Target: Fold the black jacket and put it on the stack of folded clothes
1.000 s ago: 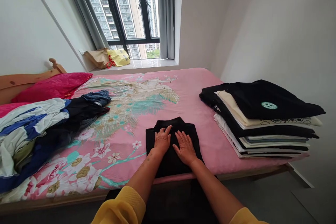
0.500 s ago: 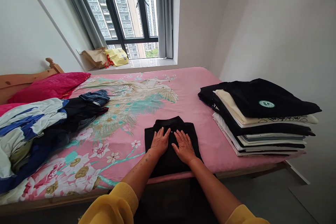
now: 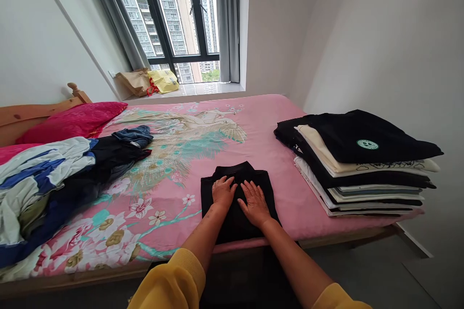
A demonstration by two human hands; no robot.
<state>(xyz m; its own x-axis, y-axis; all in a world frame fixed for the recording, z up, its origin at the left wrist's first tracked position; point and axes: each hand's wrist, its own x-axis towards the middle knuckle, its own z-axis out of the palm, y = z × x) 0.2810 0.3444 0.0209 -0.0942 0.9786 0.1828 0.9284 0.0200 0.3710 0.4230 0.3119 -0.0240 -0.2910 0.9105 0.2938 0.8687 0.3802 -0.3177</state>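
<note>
A folded black garment (image 3: 221,222) lies on the pink floral bedspread (image 3: 253,130) near the bed's front edge. My left hand (image 3: 222,192) rests palm down on its upper middle, fingers slightly curled. Right beside it, my right hand (image 3: 255,204) lies flat on the same garment with fingers stretched out. Neither hand holds anything. Yellow sleeves cover both forearms low in the view.
A tall stack of folded clothes (image 3: 357,164) sits on the bed's right corner. A heap of unfolded clothes (image 3: 54,178) lies at the left, by a red pillow (image 3: 68,120). Paper bags (image 3: 148,81) stand on the window sill.
My left hand's fingers have curled in a little on the garment. The right hand and the garment stay where they were; only the camera shifted slightly.
</note>
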